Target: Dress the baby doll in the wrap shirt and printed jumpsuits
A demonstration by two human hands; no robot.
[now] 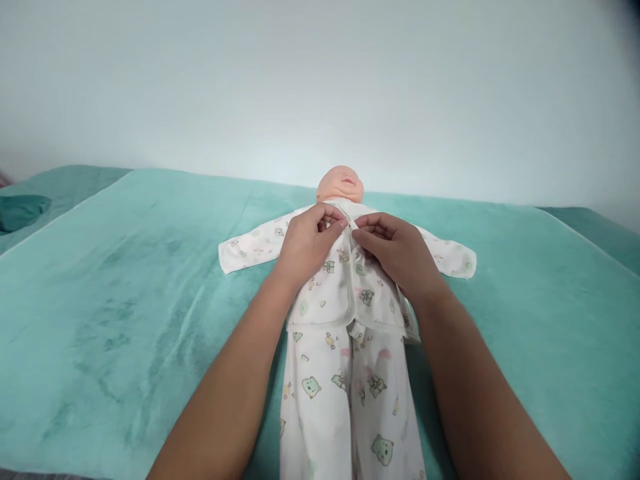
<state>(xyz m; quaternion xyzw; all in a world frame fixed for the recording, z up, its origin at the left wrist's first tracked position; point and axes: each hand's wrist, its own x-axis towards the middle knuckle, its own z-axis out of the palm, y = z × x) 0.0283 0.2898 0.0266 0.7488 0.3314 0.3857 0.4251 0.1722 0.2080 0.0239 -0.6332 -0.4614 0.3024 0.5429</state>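
2 forearms [225, 387], 2 hands [310, 243] on 1 jacket [323, 293] around 1 doll [341, 185]

A doll [341, 190] in a white top [323, 297] and pants [320, 407] lies on the soft green blanket [150, 320], head [334, 180] near the far edge.

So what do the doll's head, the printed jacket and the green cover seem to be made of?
Doll's head: probably vinyl or plastic; smooth, even-coloured, with a faint sheen.
Jacket: thin, matte fabric, perhaps cotton; it creases softly and carries a small print.
Green cover: likely plush or velvety fabric; darker, brushed-looking patches suggest a pile.
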